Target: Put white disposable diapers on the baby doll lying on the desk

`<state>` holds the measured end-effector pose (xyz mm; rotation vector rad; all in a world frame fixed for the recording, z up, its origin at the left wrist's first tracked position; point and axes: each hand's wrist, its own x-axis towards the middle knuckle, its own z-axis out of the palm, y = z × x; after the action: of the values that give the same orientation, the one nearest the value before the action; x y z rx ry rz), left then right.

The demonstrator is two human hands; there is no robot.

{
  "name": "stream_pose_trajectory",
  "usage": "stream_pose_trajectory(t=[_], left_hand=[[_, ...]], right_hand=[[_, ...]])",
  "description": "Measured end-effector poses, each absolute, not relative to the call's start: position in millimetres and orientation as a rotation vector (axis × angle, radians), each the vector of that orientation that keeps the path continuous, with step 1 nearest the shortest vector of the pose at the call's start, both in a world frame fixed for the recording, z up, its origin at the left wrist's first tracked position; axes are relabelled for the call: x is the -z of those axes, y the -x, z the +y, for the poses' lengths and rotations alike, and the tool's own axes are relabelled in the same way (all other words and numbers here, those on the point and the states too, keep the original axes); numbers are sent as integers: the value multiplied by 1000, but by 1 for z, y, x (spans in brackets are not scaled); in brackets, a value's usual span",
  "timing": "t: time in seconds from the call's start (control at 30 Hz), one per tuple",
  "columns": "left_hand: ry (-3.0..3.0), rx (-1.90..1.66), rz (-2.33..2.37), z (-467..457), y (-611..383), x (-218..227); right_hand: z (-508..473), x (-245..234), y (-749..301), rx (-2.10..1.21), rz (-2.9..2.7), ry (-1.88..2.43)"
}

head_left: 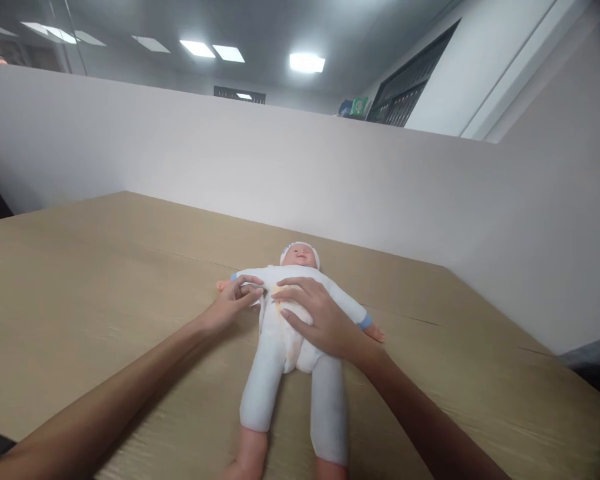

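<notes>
A baby doll (pixel 329 380) lies on its back, head away from me, in a white long-sleeved outfit with blue cuffs and a white cap. Around its hips and belly is a white diaper (pixel 291 343) with a faint orange stripe down the front. My left hand (pixel 237 298) is at the diaper's left side, thumb and fingers pinched together at its edge; the fingertips are partly hidden. Across the front of the diaper rests my right hand (pixel 320 317), palm down with its fingers apart. The doll's arms are spread outward and its legs point towards me.
The doll lies on a wide table (pixel 105 280) with a brown, slightly wrinkled covering. A pale wall (pixel 220 160) rises behind the table's far edge and along the right. Above it show ceiling lights (pixel 307 63) and a green package (pixel 359 107).
</notes>
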<state>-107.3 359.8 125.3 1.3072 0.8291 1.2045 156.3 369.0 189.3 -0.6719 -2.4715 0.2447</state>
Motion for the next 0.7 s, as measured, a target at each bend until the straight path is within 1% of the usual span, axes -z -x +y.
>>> stream_pose_trajectory(t=[0.1,0.3,0.47,0.7], left_hand=[[-1338,-1179,869,361,99,-134],[-1434,-1086,1047,375,75,-146],[-1408,-1065,1208,389,61,-149],[-1473,-1123,1270,394,45,-145]], right_hand=[[374,-182,-169,-250,-2316,781],[382,-159,-180,-404,-2205,849],[381,-158,-181,-485,-2193,823],[383,-153,-180,-468,-2163,791]])
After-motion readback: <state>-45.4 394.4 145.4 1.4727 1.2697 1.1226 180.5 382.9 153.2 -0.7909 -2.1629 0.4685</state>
